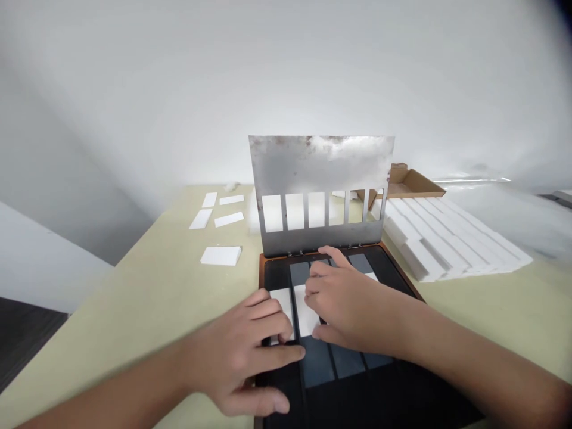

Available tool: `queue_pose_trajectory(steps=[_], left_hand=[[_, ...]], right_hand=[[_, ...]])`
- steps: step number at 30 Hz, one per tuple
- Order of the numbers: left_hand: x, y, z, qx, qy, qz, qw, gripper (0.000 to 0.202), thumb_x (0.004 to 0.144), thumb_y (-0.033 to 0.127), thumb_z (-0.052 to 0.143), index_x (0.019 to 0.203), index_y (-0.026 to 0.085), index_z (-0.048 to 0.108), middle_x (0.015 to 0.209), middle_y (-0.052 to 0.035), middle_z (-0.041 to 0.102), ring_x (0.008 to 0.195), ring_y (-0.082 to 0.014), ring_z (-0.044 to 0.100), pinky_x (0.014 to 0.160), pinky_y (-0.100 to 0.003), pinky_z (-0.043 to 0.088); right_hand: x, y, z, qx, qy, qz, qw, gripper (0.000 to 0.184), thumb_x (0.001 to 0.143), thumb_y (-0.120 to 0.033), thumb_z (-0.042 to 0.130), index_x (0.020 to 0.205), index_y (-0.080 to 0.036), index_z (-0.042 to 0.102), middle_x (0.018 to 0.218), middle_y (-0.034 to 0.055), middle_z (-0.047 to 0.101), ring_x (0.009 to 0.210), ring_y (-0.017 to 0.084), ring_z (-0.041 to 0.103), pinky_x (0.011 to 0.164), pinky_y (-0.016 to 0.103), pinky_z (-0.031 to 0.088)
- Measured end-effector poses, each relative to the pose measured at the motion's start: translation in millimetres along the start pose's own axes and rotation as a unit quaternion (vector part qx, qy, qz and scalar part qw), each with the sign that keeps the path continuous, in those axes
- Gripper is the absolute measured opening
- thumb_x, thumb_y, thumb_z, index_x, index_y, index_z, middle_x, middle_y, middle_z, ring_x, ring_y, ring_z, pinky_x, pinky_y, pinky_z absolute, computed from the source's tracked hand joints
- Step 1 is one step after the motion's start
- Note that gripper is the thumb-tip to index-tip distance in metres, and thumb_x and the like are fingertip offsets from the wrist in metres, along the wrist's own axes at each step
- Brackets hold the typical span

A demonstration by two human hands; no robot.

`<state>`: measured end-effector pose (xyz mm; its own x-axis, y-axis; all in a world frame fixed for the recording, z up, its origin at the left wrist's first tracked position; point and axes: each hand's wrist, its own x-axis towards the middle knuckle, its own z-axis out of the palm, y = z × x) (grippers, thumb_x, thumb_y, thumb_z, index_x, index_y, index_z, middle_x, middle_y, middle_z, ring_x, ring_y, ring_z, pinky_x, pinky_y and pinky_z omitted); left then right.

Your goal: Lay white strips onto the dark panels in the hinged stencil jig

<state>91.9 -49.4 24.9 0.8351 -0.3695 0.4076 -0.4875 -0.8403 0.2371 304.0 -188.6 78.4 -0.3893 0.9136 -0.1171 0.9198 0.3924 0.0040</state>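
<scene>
A black tray (281, 381) with a brown rim lies before me, with dark rectangular panels (318, 360) set in it. My left hand (250, 351) rests at its left side, thumb and index apart, fingertips on a white card (280, 298). Over the middle of the tray reaches my right hand (346, 304), its index stretched toward the hinge and its other fingers bent. Its fingertips and thumb touch the right side of a second white card (304, 316). Behind stands the raised metal plate (322, 167), hinged to the tray and cut with several rectangular windows.
Several loose white cards (229, 219) and a small stack of white cards (221, 255) lie on the pale yellow table (147, 286) at left. Long rows of white pieces (456, 238) lie at right, with an open cardboard box (415, 183) behind. A wall rises at the back.
</scene>
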Motion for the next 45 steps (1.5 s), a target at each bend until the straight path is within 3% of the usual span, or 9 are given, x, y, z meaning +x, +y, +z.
queue_pose_trajectory(steps=[45], left_hand=[[-0.3,1.4,0.8,-0.014,0.000,-0.005,1.000,0.052,0.106,0.061,0.049,0.128,0.018,0.065,0.090,-0.0095,0.066,0.077,-0.0243,0.056,0.072,-0.042,0.035]], right_hand=[[3.2,2.1,2.2,-0.014,0.015,-0.027,0.999,0.028,0.089,-0.041,0.071,0.079,-0.017,0.079,0.077,0.0064,0.067,0.093,0.027,0.056,0.125,0.062,0.016]])
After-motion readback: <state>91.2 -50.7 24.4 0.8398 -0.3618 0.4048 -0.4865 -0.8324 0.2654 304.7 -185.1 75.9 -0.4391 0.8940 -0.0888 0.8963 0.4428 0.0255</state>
